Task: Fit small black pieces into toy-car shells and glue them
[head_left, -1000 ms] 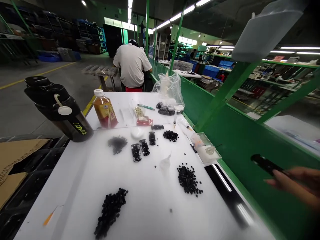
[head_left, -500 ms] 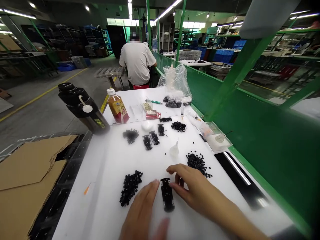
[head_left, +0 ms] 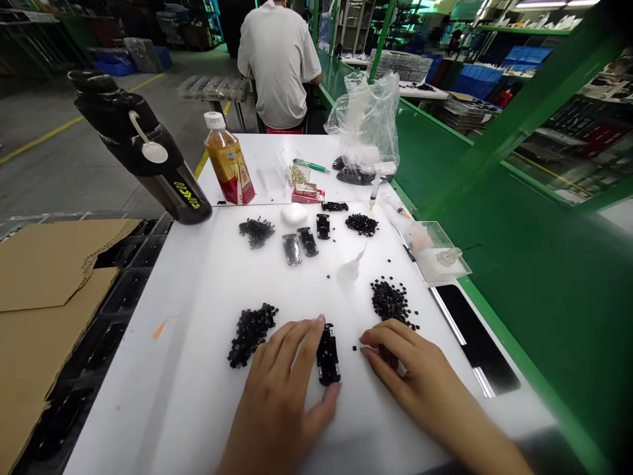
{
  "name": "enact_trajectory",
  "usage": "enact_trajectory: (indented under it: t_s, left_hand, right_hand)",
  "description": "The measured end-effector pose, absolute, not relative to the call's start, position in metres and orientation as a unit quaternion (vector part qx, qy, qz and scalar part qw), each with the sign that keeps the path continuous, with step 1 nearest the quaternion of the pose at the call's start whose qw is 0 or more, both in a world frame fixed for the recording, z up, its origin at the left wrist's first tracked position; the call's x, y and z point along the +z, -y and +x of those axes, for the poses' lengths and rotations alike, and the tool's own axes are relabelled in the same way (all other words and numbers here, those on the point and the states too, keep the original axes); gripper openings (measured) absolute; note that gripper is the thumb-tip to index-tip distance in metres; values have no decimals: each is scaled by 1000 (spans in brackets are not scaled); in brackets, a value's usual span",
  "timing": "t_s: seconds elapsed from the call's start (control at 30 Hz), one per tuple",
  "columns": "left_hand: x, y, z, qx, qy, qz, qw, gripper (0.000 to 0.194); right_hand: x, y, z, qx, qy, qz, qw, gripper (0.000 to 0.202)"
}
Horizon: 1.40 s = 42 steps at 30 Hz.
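A black rectangular part [head_left: 328, 356] lies upright-lengthwise on the white table between my hands. My left hand [head_left: 287, 389] is beside it, fingertips at its upper left edge and thumb at its lower end. My right hand [head_left: 405, 366] is to its right, thumb and index finger a little apart with nothing visible between them. A single small black square [head_left: 355, 348] lies by my right fingertips. Piles of small black pieces lie left [head_left: 251, 333] and right [head_left: 390, 300]. Farther back are more black rectangular parts [head_left: 307, 242] and a white translucent dropper bottle [head_left: 350, 269].
A dark tumbler [head_left: 148, 148] and a drink bottle [head_left: 229, 161] stand at the back left. A clear box [head_left: 440, 254] and a black phone-like slab [head_left: 475, 336] lie right. A plastic bag [head_left: 368, 125] is at the back; a seated person [head_left: 279, 63] is beyond.
The view has tilted down. My left hand has come against the black rectangular part, its thumb now at the lower end. My right hand has moved away to the right, beside a small square.
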<state>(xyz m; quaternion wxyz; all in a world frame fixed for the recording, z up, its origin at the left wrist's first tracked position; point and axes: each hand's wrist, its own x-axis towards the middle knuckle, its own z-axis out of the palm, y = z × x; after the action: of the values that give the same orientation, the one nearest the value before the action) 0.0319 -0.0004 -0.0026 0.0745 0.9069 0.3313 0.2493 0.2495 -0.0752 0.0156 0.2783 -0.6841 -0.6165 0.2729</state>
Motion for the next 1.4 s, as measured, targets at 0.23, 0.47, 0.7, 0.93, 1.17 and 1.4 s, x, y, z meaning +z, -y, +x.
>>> enact_trajectory:
  t_s: [0.23,0.47,0.7,0.93,1.17,1.4]
  left_hand:
    - [-4,6,28,230,-346,904,100,62]
    - [1,7,25,213,-344,906,125,62]
    - [1,7,25,215,-348,902,139,56]
    - [1,8,24,211,-350,897,165,58]
    - [3,8,24,216,-347,895,175,55]
    - [3,8,24,224,-348,892,183,54]
  right_hand:
    - [19,69,253,274,667,-656,224,17]
    - [16,69,252,105,766,-618,140,22]
    - [17,63,253,150,754,-621,152,27]
    - [23,58,258,252,660,-652,276,14]
    - [21,63,260,200,734,-611,219,20]
    - [16,55,257,101,794,-589,110,24]
